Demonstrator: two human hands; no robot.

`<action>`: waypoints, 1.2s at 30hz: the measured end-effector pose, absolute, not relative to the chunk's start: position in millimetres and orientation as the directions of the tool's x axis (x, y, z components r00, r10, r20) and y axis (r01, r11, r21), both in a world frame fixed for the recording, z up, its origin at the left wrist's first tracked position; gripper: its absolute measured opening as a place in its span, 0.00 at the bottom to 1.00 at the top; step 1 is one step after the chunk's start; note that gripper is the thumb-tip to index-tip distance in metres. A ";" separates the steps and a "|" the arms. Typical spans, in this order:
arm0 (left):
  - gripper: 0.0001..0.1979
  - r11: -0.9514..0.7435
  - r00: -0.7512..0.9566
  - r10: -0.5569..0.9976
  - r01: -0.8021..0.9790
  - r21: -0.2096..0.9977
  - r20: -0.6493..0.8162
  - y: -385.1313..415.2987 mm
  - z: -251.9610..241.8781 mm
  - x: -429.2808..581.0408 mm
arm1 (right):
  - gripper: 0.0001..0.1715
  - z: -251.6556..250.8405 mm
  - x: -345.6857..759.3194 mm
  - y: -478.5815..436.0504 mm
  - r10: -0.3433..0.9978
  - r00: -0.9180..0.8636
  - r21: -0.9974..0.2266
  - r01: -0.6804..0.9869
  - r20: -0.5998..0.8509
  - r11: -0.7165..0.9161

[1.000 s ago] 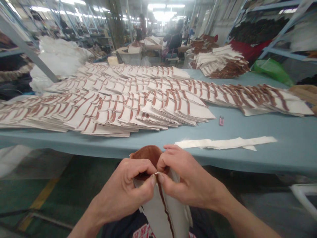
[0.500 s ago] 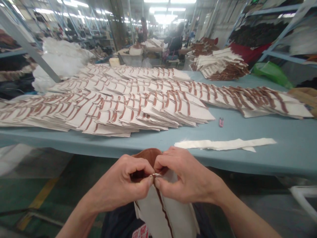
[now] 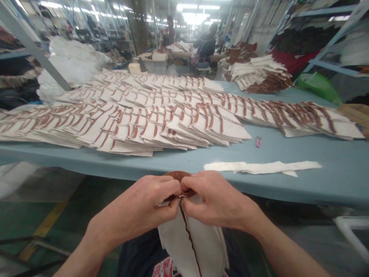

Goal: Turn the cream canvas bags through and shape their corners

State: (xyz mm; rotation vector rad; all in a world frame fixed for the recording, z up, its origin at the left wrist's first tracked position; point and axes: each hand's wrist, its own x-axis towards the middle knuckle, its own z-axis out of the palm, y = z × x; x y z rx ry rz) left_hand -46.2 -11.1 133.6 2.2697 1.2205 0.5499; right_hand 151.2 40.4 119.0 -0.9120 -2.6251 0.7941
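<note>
Between my hands hangs a white fabric piece [image 3: 175, 238] with a brown seam down its middle and brown material at its top edge. My left hand [image 3: 152, 198] pinches the top edge just left of the seam, thumb against curled fingers. On the other side of the seam, my right hand [image 3: 211, 198] pinches the same edge, its fingertips nearly touching those of the left. The exact spot gripped is partly hidden by the fingers. Below, the piece drapes over my lap.
Rows of overlapping white pieces with brown strips [image 3: 173, 127] cover much of the blue table [image 3: 302, 154]. Near its front edge lie a white cloth strip [image 3: 259, 167] and small pink thread snips [image 3: 258, 142]. Another stack [image 3: 259, 75] stands at the back right. A person [image 3: 206, 46] sits beyond.
Both hands have risen slightly with the fabric edge, and the left fingers have closed in more tightly. The lower part of the piece has shifted a little.
</note>
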 end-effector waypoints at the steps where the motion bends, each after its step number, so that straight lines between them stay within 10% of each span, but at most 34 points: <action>1: 0.10 -0.479 0.513 0.849 0.644 0.596 0.128 -12.0 133.7 -45.8 | 0.07 120.2 150.8 41.3 0.632 -0.774 -0.578 0.498 0.040 0.646; 12: 0.07 -0.144 0.246 0.969 0.581 0.801 -0.004 -6.2 114.6 -45.1 | 0.02 94.6 135.0 19.0 0.757 -0.610 -0.525 0.576 0.236 0.627; 23: 0.16 0.389 0.339 0.867 -0.006 0.921 -0.364 -3.4 95.1 -54.1 | 0.11 103.4 140.6 27.4 0.749 -0.657 -0.883 0.297 0.089 0.365; 30: 0.10 0.084 0.327 0.926 0.310 0.947 -0.189 -8.3 106.4 -53.9 | 0.09 100.2 144.8 30.3 0.738 -0.674 -0.892 0.330 0.006 0.309; 36: 0.08 -0.339 0.398 0.912 0.590 0.732 0.102 -12.9 115.1 -60.3 | 0.07 99.9 144.3 32.7 0.712 -0.679 -0.767 0.356 0.180 0.534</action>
